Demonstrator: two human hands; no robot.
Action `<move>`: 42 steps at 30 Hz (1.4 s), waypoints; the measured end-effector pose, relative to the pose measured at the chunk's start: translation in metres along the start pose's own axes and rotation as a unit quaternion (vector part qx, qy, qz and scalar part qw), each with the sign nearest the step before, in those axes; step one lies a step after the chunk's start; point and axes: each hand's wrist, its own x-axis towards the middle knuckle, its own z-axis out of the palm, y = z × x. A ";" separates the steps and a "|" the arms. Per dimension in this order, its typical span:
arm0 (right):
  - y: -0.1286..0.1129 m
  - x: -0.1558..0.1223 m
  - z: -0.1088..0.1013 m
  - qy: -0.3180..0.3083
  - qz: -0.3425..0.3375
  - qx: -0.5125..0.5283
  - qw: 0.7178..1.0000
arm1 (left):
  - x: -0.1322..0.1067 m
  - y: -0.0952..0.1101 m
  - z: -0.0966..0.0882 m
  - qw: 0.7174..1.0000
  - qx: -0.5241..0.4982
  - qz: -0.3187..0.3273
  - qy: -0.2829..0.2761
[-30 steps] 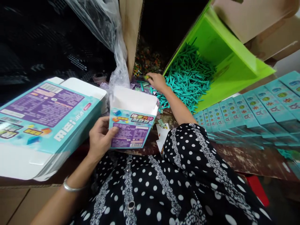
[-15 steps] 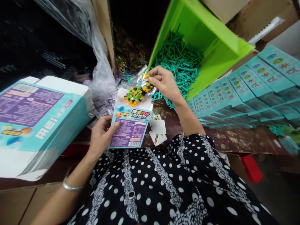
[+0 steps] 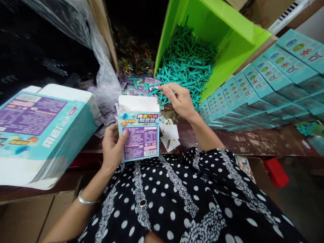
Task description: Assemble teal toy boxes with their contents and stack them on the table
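My left hand (image 3: pixel 113 145) grips a small teal and purple printed carton (image 3: pixel 139 135) by its left side, thumb on the front. The carton stands upright with its white top flap raised, and its inside is hidden from me. To the right of the flap, my right hand (image 3: pixel 178 101) has its fingers curled together at the near edge of a heap of teal plastic sticks (image 3: pixel 187 67). Teal sticks lie right at its fingertips; whether one is pinched I cannot make out. White printed cards (image 3: pixel 170 132) lie on the table beside the carton.
A stack of flat cartons (image 3: pixel 48 131) lies at left. The sticks spill from a tilted green bin (image 3: pixel 235 50). Filled-out teal boxes (image 3: pixel 265 79) stand in rows at right. Small purple packets (image 3: pixel 108 113) and a clear plastic liner (image 3: pixel 107 76) are behind the carton.
The bag of colourful small blocks over the carton's opening is gone from view. The carton has turned more upright, and my right hand has moved lower, towards the teal sticks.
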 end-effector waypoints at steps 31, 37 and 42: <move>0.049 -0.070 0.055 -0.220 0.113 0.224 0.943 | 0.053 0.027 0.006 0.973 0.127 0.012 -0.191; 0.048 -0.063 0.048 -0.227 0.122 0.233 0.938 | 0.048 0.034 0.017 0.981 0.124 0.025 -0.149; 0.049 -0.085 0.053 -0.216 0.099 0.184 0.954 | 0.040 0.028 0.009 0.972 0.094 0.024 -0.215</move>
